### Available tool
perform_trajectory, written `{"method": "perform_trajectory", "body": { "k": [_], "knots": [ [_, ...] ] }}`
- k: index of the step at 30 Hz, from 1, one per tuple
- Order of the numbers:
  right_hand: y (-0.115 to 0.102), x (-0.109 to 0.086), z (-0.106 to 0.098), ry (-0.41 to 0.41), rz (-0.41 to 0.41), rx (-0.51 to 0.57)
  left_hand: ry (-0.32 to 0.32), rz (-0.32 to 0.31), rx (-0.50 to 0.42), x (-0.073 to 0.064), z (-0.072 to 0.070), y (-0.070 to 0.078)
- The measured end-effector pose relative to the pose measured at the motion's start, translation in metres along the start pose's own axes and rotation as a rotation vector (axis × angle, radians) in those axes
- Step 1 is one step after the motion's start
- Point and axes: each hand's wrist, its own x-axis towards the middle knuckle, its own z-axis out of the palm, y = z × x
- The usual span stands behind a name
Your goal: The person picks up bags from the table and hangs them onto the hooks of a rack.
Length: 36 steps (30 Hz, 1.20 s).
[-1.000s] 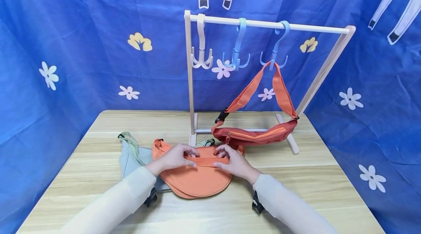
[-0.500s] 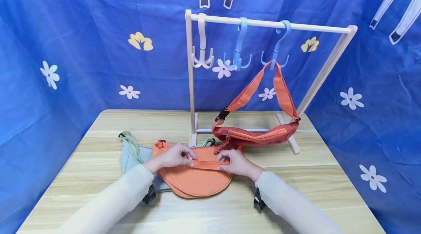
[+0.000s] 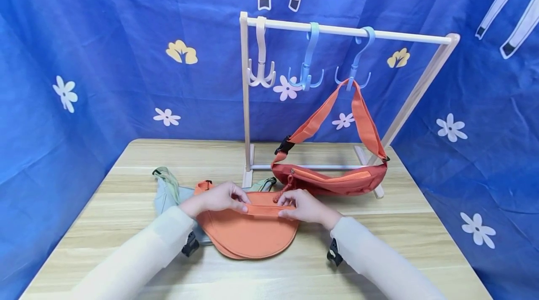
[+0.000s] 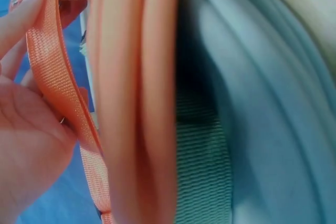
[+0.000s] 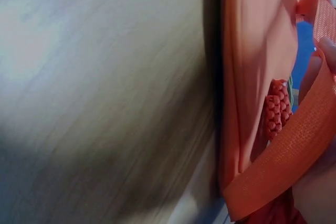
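Observation:
My left hand (image 3: 223, 198) and right hand (image 3: 306, 206) pinch the orange strap (image 3: 265, 209) of an orange waist bag (image 3: 254, 237) between thumbs and fingers, a short stretch apart. The bag's flat rounded body hangs toward me below the strap. In the left wrist view the woven strap (image 4: 55, 72) runs across the fingers, beside the bag's piped edges. A grey-blue bag (image 3: 164, 199) with a pale green strap lies partly hidden behind the orange one. Red braided cord (image 5: 278, 109) shows beside the orange bag in the right wrist view, near the strap curving over the right hand.
Behind my hands stands a wooden rack (image 3: 412, 89) with a white hook (image 3: 261, 56) and two blue hooks on its bar. From the right blue hook (image 3: 355, 63) a red waist bag (image 3: 332, 180) hangs by its orange strap, low over the wood-grain table (image 3: 400, 244).
Both hands have closed from loosely spread fingers to a pinch on the strap. The orange bag has shifted slightly toward me, and the red bag sits a little lower and further right.

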Motion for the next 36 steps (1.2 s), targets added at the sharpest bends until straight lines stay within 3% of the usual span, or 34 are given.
{"method": "perform_trajectory", "body": {
  "k": [9,14,24,28,36],
  "knots": [
    [-0.014,-0.001,-0.003,-0.024,0.082,0.218,-0.016,-0.056,-0.043,0.000,-0.003,0.007],
    [-0.017,0.000,-0.004,-0.002,0.098,0.236,-0.016,-0.057,-0.070,-0.001,-0.008,0.012],
    [-0.031,0.004,-0.006,0.044,0.127,0.224,0.000,-0.044,0.020,-0.005,-0.025,0.025],
    [-0.039,0.007,-0.005,0.060,0.148,0.263,0.006,-0.044,0.014,-0.009,-0.031,0.028],
    [-0.051,0.014,-0.004,0.076,0.116,0.337,0.044,-0.054,0.038,-0.015,-0.045,0.037]
  ]
}}
